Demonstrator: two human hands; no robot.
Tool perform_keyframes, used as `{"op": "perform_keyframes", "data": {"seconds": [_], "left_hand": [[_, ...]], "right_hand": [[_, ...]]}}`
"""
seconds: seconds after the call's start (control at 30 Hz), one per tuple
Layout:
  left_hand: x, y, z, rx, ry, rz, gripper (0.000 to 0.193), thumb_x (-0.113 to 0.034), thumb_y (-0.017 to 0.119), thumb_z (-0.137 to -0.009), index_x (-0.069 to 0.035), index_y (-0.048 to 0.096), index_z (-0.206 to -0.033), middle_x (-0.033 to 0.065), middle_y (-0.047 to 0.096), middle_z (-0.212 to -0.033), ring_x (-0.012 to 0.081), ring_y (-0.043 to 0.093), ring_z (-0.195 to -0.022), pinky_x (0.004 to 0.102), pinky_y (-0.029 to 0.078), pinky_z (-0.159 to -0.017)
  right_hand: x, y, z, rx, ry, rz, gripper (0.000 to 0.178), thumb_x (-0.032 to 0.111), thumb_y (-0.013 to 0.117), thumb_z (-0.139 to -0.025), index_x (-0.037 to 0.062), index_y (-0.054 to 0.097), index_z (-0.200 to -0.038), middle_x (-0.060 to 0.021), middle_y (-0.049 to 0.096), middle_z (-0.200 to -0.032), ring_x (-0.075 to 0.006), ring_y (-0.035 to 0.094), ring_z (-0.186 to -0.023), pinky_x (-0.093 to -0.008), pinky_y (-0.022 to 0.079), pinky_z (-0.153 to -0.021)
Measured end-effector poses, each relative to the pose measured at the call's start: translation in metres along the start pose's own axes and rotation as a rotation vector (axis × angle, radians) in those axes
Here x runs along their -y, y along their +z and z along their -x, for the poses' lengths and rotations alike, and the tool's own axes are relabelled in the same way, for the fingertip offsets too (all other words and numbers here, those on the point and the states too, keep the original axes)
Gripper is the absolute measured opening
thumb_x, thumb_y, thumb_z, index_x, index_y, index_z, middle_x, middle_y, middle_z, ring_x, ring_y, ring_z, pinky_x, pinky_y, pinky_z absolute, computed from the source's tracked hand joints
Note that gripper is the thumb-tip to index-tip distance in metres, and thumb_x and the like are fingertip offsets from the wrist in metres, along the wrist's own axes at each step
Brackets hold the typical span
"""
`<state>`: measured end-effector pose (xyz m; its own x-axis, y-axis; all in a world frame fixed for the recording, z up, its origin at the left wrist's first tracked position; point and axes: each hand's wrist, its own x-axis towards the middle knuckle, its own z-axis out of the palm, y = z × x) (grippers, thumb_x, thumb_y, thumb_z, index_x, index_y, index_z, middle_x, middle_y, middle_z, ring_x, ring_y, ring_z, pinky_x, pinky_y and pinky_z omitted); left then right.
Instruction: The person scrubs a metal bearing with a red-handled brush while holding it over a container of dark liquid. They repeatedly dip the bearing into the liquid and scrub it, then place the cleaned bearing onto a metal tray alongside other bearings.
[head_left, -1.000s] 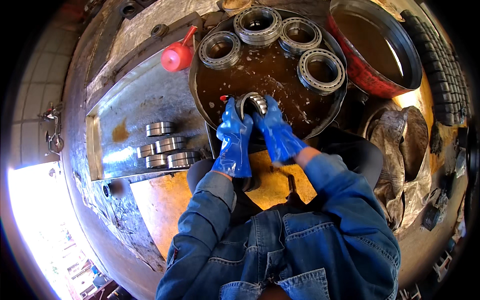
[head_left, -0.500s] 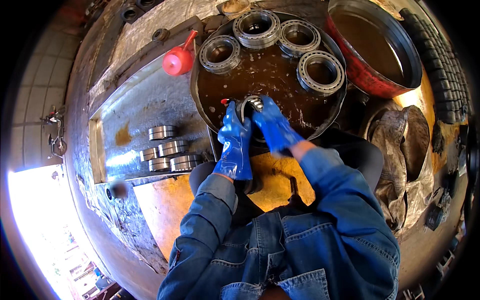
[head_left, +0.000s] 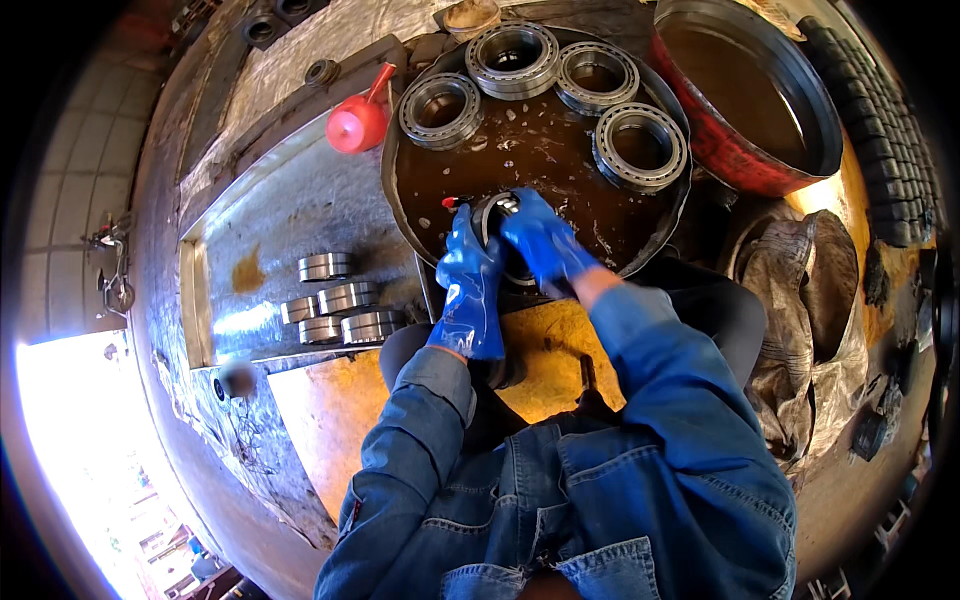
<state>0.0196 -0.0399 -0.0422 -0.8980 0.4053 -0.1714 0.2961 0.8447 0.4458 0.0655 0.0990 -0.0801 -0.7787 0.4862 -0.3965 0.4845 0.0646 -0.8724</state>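
Both my hands wear blue rubber gloves and meet over the near edge of a round basin [head_left: 398, 205] of brown liquid. My left hand [head_left: 470, 275] is closed round the left side of a small steel roller bearing [head_left: 487, 213], which is tilted. My right hand [head_left: 540, 240] is closed over the bearing's right side, fingers at its rollers; its fingertips are partly hidden. A small red tip [head_left: 449, 202] pokes out by my left fingers; what it belongs to is hidden. Several large roller bearings [head_left: 640, 147] stand along the basin's far and right rim.
To the left, a metal tray [head_left: 270, 190] carries several clean bearings [head_left: 347, 296]. A red dipper [head_left: 356, 122] rests at its far corner. A red drum [head_left: 700, 135] with brown liquid stands at the far right. A crumpled sack [head_left: 800, 320] lies right of my knee.
My right hand has shifted slightly left and farther over the bearing, its forearm following. My left hand keeps its hold in nearly the same place.
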Motion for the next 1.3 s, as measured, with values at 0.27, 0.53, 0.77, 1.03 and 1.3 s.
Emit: {"op": "perform_keyframes", "data": {"seconds": [0.27,0.53,0.77,1.03,1.3], "left_hand": [[0.001,-0.006,0.008,0.002,-0.049,0.016,0.078,-0.044,0.067,-0.092,-0.017,0.038,-0.160,0.0245,0.061,-0.144,0.0427,0.068,-0.119,0.0513,0.055,-0.102],[0.003,0.001,0.004,-0.017,0.030,-0.017,0.082,-0.040,0.071,-0.090,-0.018,0.036,-0.161,0.0221,0.064,-0.141,0.0401,0.069,-0.120,0.0501,0.055,-0.103],[0.016,-0.007,0.009,-0.044,-0.002,-0.008,0.081,-0.037,0.069,-0.090,-0.016,0.037,-0.161,0.0234,0.064,-0.139,0.0411,0.069,-0.117,0.0489,0.055,-0.103],[0.001,0.009,0.001,-0.088,0.129,-0.008,0.080,-0.041,0.069,-0.091,-0.014,0.038,-0.160,0.0249,0.063,-0.140,0.0407,0.071,-0.115,0.0486,0.057,-0.100],[0.017,-0.006,0.011,-0.072,0.028,-0.016,0.078,-0.038,0.069,-0.090,-0.014,0.040,-0.159,0.0248,0.064,-0.139,0.0411,0.069,-0.118,0.0474,0.057,-0.100]], "right_hand": [[0.030,-0.012,0.027,-0.002,0.152,0.312,0.076,0.042,0.075,-0.089,0.0041,0.049,-0.150,-0.0305,0.068,-0.128,-0.0451,0.068,-0.119,-0.0478,0.055,-0.099],[-0.024,0.003,-0.014,0.077,-0.069,0.043,0.059,0.027,0.075,-0.087,0.0000,0.060,-0.138,-0.0291,0.068,-0.129,-0.0421,0.068,-0.119,-0.0454,0.053,-0.103],[0.035,-0.005,0.048,0.003,0.190,0.310,0.098,0.044,0.081,-0.083,0.0061,0.034,-0.160,-0.0292,0.067,-0.133,-0.0450,0.065,-0.124,-0.0492,0.053,-0.106],[-0.033,-0.001,-0.036,0.031,-0.085,-0.028,0.063,0.033,0.077,-0.086,0.0013,0.060,-0.139,-0.0303,0.068,-0.128,-0.0409,0.066,-0.123,-0.0451,0.053,-0.103],[0.052,-0.015,0.049,0.073,0.245,0.295,0.087,0.038,0.077,-0.090,-0.0002,0.037,-0.158,-0.0285,0.062,-0.141,-0.0397,0.062,-0.132,-0.0432,0.052,-0.109]]}}
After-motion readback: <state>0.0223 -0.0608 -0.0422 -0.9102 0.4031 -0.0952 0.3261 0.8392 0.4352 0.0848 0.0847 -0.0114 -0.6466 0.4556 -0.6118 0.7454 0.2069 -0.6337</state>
